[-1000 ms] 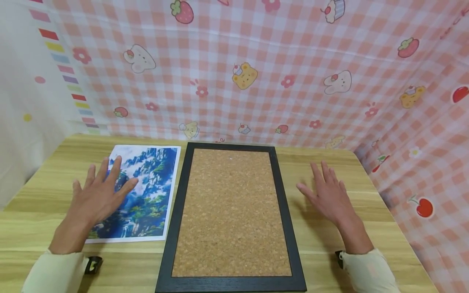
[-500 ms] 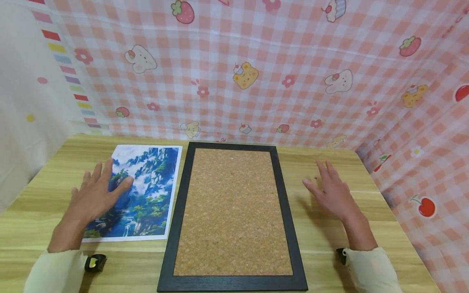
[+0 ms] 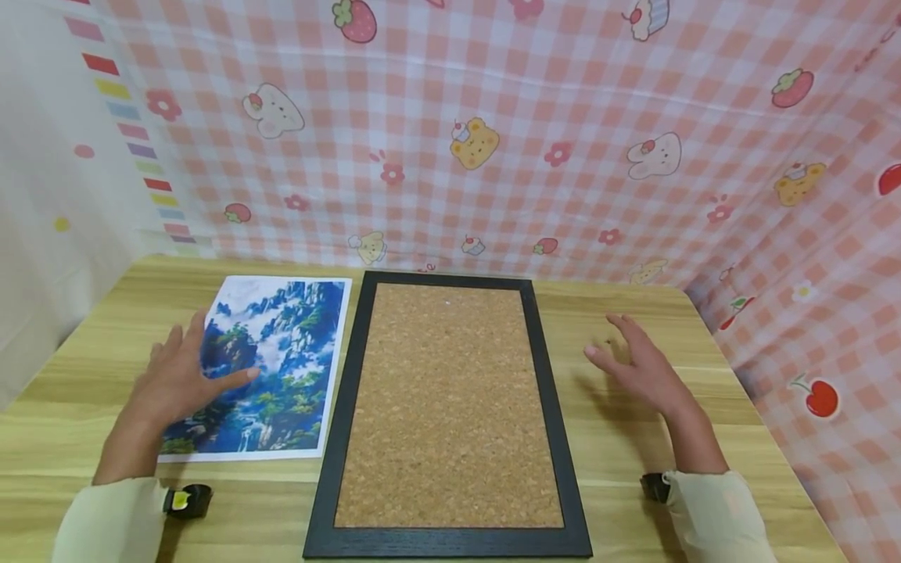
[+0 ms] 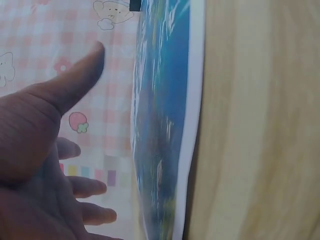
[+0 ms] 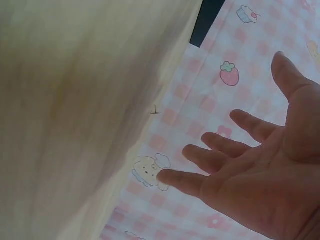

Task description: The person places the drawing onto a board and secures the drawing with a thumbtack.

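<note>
On the left, a landscape print [image 3: 281, 375] of blue mountains and green trees lies on the table. My left hand [image 3: 172, 383] hovers over its left side, fingers spread and thumb pointing right; the left wrist view shows the hand [image 4: 35, 160] apart from the paper, holding nothing. A cork board [image 3: 450, 414] in a black frame [image 3: 450, 543] lies in the middle. To its right, my right hand [image 3: 647, 375] is held above the table with loosely bent fingers and nothing in them. Close by, a tiny upright T-shaped thing [image 5: 155, 110] shows on the table in the right wrist view.
The wood-grain table [image 3: 619, 516] meets a pink checked cloth [image 3: 422, 117] at the back, which also hangs along the right. White cloth [image 3: 42, 234] hangs on the left. A tiny pale spot [image 3: 446, 303] shows near the cork's top edge.
Both hands have turned from palm-down toward palms facing inward, and their fingers are bent a little more. The left hand has shifted slightly left, uncovering more of the print. The frame and print stay put.
</note>
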`<state>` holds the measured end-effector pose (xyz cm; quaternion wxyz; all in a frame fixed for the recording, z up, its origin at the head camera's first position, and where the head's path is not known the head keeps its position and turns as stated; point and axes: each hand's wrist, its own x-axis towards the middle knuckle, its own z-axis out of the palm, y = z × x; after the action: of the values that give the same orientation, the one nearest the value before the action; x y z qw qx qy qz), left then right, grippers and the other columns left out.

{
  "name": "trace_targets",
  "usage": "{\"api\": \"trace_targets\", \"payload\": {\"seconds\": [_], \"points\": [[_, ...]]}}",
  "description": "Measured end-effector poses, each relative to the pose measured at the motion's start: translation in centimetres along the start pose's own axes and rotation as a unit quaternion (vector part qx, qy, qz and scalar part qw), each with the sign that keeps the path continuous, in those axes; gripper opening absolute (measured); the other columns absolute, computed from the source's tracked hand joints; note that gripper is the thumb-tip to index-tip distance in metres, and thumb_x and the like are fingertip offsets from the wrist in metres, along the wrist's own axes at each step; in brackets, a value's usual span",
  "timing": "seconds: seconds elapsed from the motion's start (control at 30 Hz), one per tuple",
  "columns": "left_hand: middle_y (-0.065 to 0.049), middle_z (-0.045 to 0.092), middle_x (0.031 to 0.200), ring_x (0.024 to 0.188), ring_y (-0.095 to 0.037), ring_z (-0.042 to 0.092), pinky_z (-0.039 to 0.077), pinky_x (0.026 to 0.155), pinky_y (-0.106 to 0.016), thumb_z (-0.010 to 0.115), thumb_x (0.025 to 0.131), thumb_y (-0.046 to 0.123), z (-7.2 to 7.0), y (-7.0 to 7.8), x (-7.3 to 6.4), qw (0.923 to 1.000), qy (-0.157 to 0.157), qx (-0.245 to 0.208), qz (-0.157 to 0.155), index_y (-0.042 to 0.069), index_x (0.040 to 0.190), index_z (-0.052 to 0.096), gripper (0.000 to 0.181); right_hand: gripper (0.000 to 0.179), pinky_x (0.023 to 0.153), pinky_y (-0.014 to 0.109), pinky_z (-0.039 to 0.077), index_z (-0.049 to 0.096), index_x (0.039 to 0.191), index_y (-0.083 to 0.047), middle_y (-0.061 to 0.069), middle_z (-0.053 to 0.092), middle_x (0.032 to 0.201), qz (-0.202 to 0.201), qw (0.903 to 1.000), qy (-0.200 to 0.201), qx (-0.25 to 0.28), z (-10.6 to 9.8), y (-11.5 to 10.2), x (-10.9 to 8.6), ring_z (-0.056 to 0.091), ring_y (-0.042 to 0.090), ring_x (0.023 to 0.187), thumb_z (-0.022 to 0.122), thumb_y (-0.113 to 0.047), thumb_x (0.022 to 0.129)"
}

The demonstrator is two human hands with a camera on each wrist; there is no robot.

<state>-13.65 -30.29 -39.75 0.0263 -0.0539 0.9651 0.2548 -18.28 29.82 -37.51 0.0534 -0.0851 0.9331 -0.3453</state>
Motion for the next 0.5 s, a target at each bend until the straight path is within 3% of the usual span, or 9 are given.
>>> {"api": "trace_targets", "payload": {"seconds": [0.3,0.5], "points": [[-0.048,-0.003,0.152,0.135,-0.072,-0.001,0.013,0.098,-0.086,0.081,0.081,0.051,-0.2,-0.8,-0.3,0.9995,-0.012,0.011,-0.028,-0.007,0.157,-0.008,0.131,0.09,0.109,0.074,0.022,0.021,0.159,0.003,0.032,0.014,0.162,0.016,0.9999,0.005,0.0,-0.2,0.3,0.3,0.015,0.054,0.146,0.066,-0.045,0.098],[-0.048,-0.001,0.151,0.136,-0.07,0.005,0.015,0.098,-0.086,0.078,0.083,0.053,-0.3,-1.3,-0.5,0.9978,-0.018,0.023,-0.06,-0.01,0.156,-0.005,0.127,0.09,0.108,0.074,0.026,0.02,0.16,0.001,0.031,0.015,0.162,0.03,0.9992,-0.001,0.025,-0.1,0.6,0.4,0.019,0.056,0.144,0.069,-0.041,0.097]]}}
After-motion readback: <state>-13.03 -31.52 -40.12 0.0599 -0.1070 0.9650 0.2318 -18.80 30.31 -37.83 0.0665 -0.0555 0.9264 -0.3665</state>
